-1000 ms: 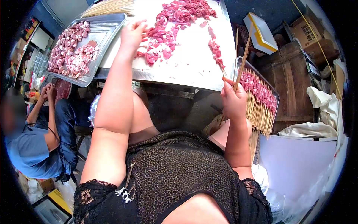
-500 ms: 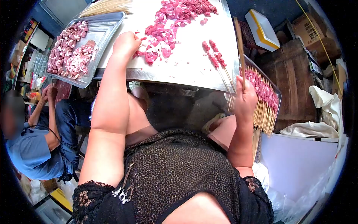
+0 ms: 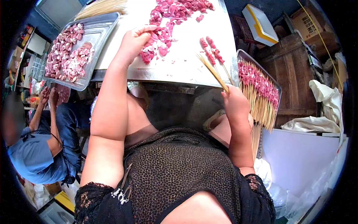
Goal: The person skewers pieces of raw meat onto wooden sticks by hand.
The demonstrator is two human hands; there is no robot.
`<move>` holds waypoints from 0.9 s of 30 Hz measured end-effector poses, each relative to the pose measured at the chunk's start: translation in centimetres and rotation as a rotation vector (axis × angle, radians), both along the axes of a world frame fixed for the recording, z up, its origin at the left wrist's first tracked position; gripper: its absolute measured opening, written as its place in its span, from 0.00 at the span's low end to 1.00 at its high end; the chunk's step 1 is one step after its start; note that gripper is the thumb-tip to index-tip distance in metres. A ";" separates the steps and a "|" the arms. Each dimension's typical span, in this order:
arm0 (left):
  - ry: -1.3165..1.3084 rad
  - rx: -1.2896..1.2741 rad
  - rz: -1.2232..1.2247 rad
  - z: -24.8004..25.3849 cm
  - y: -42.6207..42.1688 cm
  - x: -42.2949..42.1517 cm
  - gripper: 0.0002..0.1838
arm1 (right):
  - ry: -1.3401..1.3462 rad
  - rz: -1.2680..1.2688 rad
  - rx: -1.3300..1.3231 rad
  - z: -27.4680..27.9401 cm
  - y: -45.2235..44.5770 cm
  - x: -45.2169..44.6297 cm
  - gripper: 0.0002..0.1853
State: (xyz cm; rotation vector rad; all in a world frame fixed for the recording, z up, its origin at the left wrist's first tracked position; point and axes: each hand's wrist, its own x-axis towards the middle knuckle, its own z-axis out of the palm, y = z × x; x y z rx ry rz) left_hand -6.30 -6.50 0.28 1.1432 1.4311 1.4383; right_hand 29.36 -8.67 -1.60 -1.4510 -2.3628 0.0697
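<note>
My left hand [image 3: 135, 42] is over the near left edge of the raw meat pile [image 3: 167, 31] on the white tabletop [image 3: 186, 67]. Its index finger reaches out along the meat, and its thumb and fingers close on a piece there, partly hidden by the hand. My right hand [image 3: 237, 103] is in front of the table's near right corner, wrapped round a bundle of thin bamboo skewers [image 3: 214, 72] whose tips fan up and to the left. Just beyond those tips, two meat skewers [image 3: 210, 52] lie on the table.
A metal tray [image 3: 100, 41] of meat chunks stands at left, with loose bamboo sticks [image 3: 102, 8] behind it. A tray of finished meat skewers [image 3: 259, 86] sits at right, beside a wooden board [image 3: 287, 74] and a white-yellow box [image 3: 261, 26]. Another person [image 3: 41, 149] sits at far left.
My left hand has moved slightly up and right onto the meat, its index finger stretching out. My right hand has lowered, and the skewers have swung from upright to leaning left.
</note>
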 end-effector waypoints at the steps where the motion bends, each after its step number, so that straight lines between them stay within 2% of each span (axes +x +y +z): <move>1: -0.001 -0.002 -0.002 0.0 0.0 0.6 0.14 | -0.001 -0.002 -0.002 -0.3 0.1 0.2 0.09; 3: 0.181 -0.080 0.016 0.0 0.1 1.8 0.16 | -0.059 -0.002 -0.008 -0.5 0.3 0.4 0.08; 4: 0.181 -0.080 0.016 0.1 0.3 2.2 0.16 | -0.059 -0.003 -0.007 -0.4 0.3 0.3 0.08; 6: 0.448 -0.086 0.113 0.5 0.7 2.8 0.14 | 0.135 0.056 0.023 0.3 0.0 0.1 0.06; 7: 0.581 -0.090 0.167 0.6 0.8 3.2 0.14 | 0.133 0.062 0.023 0.8 -0.2 -0.2 0.06; 8: 0.435 -0.031 0.138 0.1 1.0 3.7 0.12 | 0.203 0.083 0.007 1.2 -0.5 -0.5 0.05; 9: 0.045 -0.102 0.046 -0.1 1.2 4.4 0.13 | 0.273 0.106 -0.009 1.4 -0.7 -0.8 0.05; 11: -0.299 -0.123 -0.073 0.0 1.2 6.2 0.18 | 0.347 0.158 0.014 1.3 -1.2 -1.5 0.05; 13: -0.647 -0.100 -0.097 0.4 0.7 8.4 0.21 | 0.409 0.196 -0.069 1.8 -2.2 -2.5 0.05; 14: -0.708 -0.115 -0.094 1.1 0.6 9.0 0.20 | 0.413 0.197 -0.079 1.5 -2.5 -2.9 0.04; 15: -0.779 -0.093 -0.194 0.6 0.9 8.9 0.16 | 0.419 0.202 -0.081 1.5 -2.7 -3.2 0.04; 17: -0.775 -0.053 -0.168 -0.3 1.1 9.2 0.12 | 0.400 0.178 -0.110 1.5 -3.1 -3.5 0.04; 23: -0.808 -0.005 -0.230 -0.2 1.2 9.1 0.10 | 0.447 0.320 -0.087 1.4 -3.0 -3.5 0.04; 26: -0.827 -0.016 -0.250 0.0 0.9 9.2 0.11 | 0.618 0.322 -0.341 -0.1 -3.1 -2.6 0.09; 27: -0.827 -0.016 -0.248 -0.1 1.0 9.2 0.11 | 0.619 0.323 -0.342 0.0 -3.2 -2.6 0.09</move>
